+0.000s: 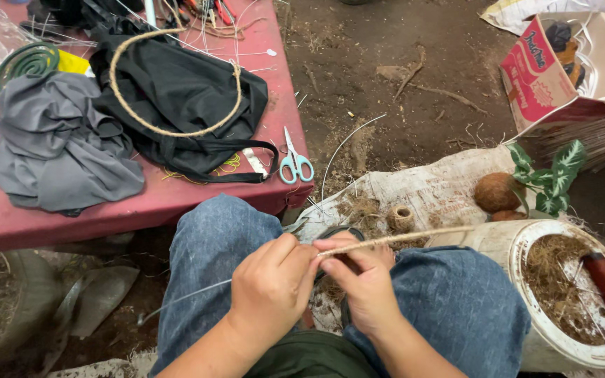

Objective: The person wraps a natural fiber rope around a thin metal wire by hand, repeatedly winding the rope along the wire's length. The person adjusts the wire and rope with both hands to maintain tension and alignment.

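both hands pinched shut on a twine-wrapped wire (393,239): left hand (271,287), right hand (365,280). white bucket (519,245) just beside right knee; scissors (294,162) on red bench (50,217).

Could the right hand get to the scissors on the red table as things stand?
Probably yes: the scissors lie uncovered at the red table edge, just beyond the knees, though the right hand currently pinches twine-wrapped wire.

One camera sits on the person's head. It looks down, close to the knees (330,280), with a red table (141,203) far left.
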